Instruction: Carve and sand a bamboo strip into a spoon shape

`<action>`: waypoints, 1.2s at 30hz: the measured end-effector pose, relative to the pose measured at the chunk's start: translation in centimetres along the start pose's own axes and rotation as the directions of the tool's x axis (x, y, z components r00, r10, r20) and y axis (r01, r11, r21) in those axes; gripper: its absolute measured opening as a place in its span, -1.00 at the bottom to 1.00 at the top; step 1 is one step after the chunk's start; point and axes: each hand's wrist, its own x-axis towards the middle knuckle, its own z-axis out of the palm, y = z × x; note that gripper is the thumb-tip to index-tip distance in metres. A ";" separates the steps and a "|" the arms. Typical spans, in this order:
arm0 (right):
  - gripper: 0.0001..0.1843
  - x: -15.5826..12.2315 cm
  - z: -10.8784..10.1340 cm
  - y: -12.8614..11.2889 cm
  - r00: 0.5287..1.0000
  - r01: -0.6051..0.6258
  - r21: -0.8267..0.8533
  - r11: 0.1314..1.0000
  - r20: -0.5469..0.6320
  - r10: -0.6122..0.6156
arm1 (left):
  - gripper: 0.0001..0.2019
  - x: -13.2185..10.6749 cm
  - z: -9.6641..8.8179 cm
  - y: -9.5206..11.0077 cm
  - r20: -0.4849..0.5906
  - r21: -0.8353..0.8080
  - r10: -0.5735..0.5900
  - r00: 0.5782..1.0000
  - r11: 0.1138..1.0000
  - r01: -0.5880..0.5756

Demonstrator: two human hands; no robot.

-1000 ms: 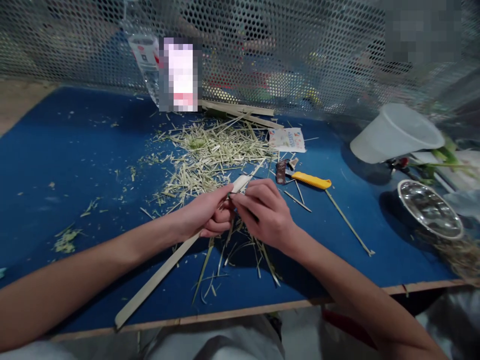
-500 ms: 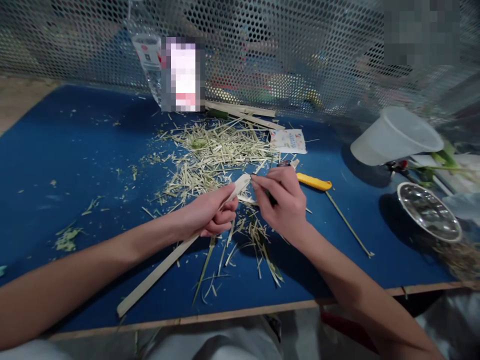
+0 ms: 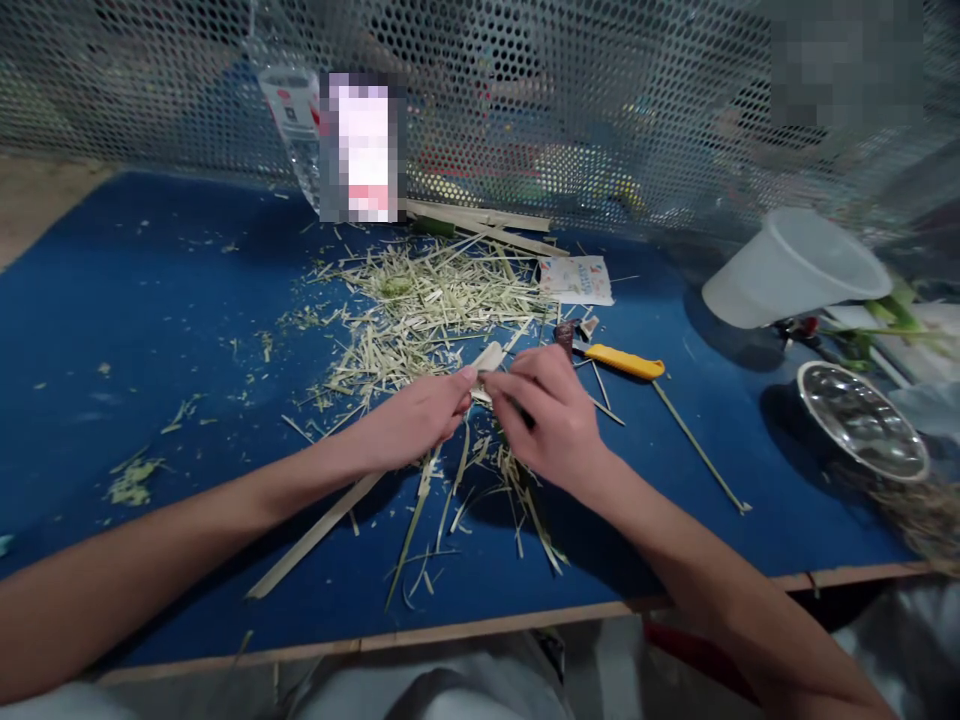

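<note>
My left hand point(image 3: 416, 418) is closed around a long pale bamboo strip point(image 3: 315, 533) that slants from the lower left up to a tip beside my fingers. My right hand point(image 3: 551, 415) is closed in a pinch at the strip's upper end, and a dark thin tool shows between its fingers; I cannot make out what it is. Both hands meet over the blue table point(image 3: 150, 330), above loose slivers point(image 3: 487, 490). A heap of pale green shavings point(image 3: 431, 300) lies just beyond them.
A yellow-handled knife point(image 3: 622, 361) lies right of my hands, with a thin stick point(image 3: 697, 450) running toward the front edge. A white plastic cup point(image 3: 787, 268) and a metal bowl point(image 3: 862, 420) stand at the right. A plastic bottle point(image 3: 300, 130) and perforated mesh point(image 3: 562, 100) line the back.
My right hand swung out to the right off the strip's end, then came back to it. The strip has slid forward through my left hand, so less of it trails at the lower left.
</note>
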 end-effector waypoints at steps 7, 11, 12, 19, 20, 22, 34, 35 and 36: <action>-0.78 0.2 -0.1 0.2 0.999 0.017 -0.047 0.999 -0.034 -0.019 | -0.53 -0.2 -0.1 0.5 -0.034 0.164 0.075 0.997 0.984 -0.068; -0.79 0.2 0.2 0.1 0.998 0.066 -0.011 0.998 0.017 -0.066 | -0.54 -0.1 0.0 0.3 -0.050 0.194 0.095 0.994 0.977 -0.084; -0.79 0.2 0.2 0.1 0.999 0.045 -0.023 0.999 0.000 -0.045 | -0.54 -0.1 0.0 0.3 -0.052 0.183 0.094 0.994 0.980 -0.083; -0.82 0.0 0.4 0.1 0.997 0.065 -0.016 0.998 0.034 -0.064 | -0.52 0.0 0.1 0.0 -0.052 0.167 0.085 0.995 0.983 -0.075; -0.82 0.0 0.4 0.1 0.999 0.041 -0.029 0.999 0.008 -0.041 | -0.52 0.0 0.1 0.0 -0.048 0.144 0.079 0.996 0.987 -0.071; -0.82 -0.1 0.4 0.3 1.000 0.030 -0.038 0.999 -0.003 -0.030 | -0.51 0.1 0.1 0.0 -0.032 0.106 0.059 0.998 0.993 -0.055; -0.82 0.0 0.3 0.6 0.997 0.066 -0.015 0.998 0.038 -0.066 | -0.50 0.2 0.0 -0.5 -0.004 -0.051 -0.020 1.000 0.999 0.020; -0.82 0.0 0.3 0.6 0.999 0.040 -0.030 0.999 0.016 -0.040 | -0.49 0.2 0.0 -0.5 0.002 -0.067 -0.039 0.999 0.997 0.039; -0.83 0.0 0.2 0.7 1.000 0.022 -0.041 0.999 0.000 -0.022 | -0.49 0.2 0.0 -0.5 0.012 -0.083 -0.056 0.998 0.995 0.056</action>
